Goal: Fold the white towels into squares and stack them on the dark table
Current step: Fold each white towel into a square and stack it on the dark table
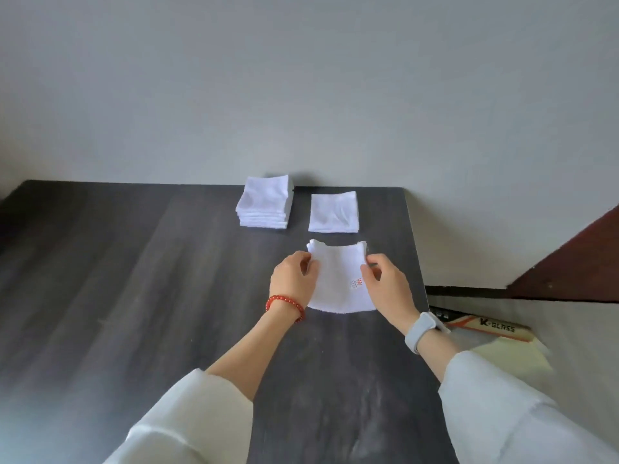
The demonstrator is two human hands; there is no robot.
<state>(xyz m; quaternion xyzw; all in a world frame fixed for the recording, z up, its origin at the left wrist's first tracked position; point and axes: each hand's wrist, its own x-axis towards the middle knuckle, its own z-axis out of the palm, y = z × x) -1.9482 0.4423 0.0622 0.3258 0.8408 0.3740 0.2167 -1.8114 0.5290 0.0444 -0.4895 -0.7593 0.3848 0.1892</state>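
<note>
A white towel (pixel 338 279) with a small red printed mark lies on the dark table (pixel 134 279), right of centre. My left hand (pixel 293 277) pinches its left edge near the far corner. My right hand (pixel 385 286) pinches its right edge near the far corner. The far edge is lifted slightly and curls between my hands. Behind it a single folded white towel (pixel 334 212) lies flat. A stack of several folded white towels (pixel 264 204) stands to its left by the wall.
The table's far edge meets a pale wall (pixel 301 78). Its right edge (pixel 417 262) runs close to my right hand. Beyond that edge, lower down, lie a box marked K-GLASS (pixel 489 328) and a dark red panel (pixel 576 262).
</note>
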